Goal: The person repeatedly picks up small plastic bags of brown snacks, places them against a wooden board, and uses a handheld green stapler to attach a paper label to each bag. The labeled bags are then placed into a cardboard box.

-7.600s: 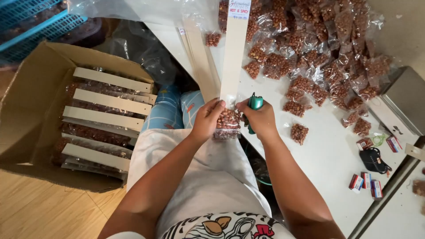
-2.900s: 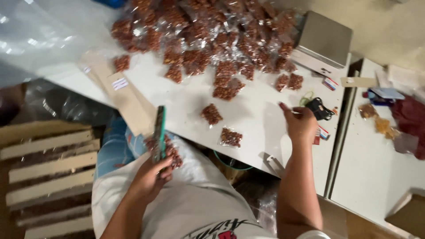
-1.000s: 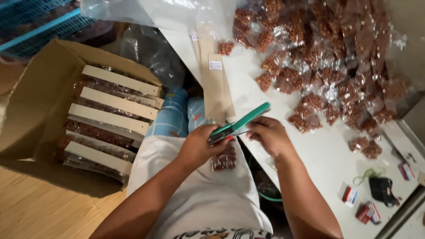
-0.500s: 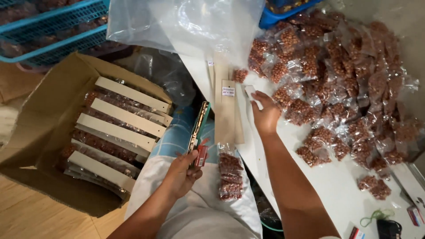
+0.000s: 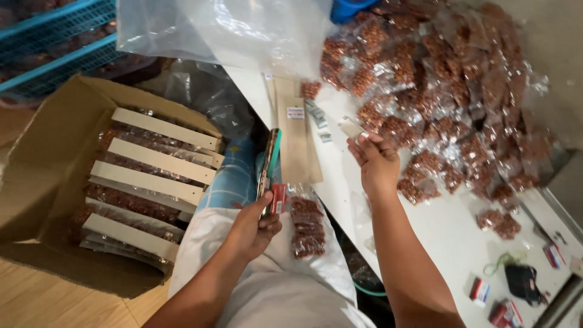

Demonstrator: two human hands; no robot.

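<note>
While the left hand (image 5: 254,228) stays low over the lap, clamped on the opened green stapler (image 5: 268,167) just beside a filled snack strip (image 5: 307,226), the right hand (image 5: 376,163) has lifted farther right, pinching a small strip of staples (image 5: 351,127) near the bag pile (image 5: 443,91).

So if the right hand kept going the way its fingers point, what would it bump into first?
Probably the heap of clear plastic bags of brown snacks on the white table. The right hand points up and away, pinching a small pale strip; depth is hard to judge.
</note>
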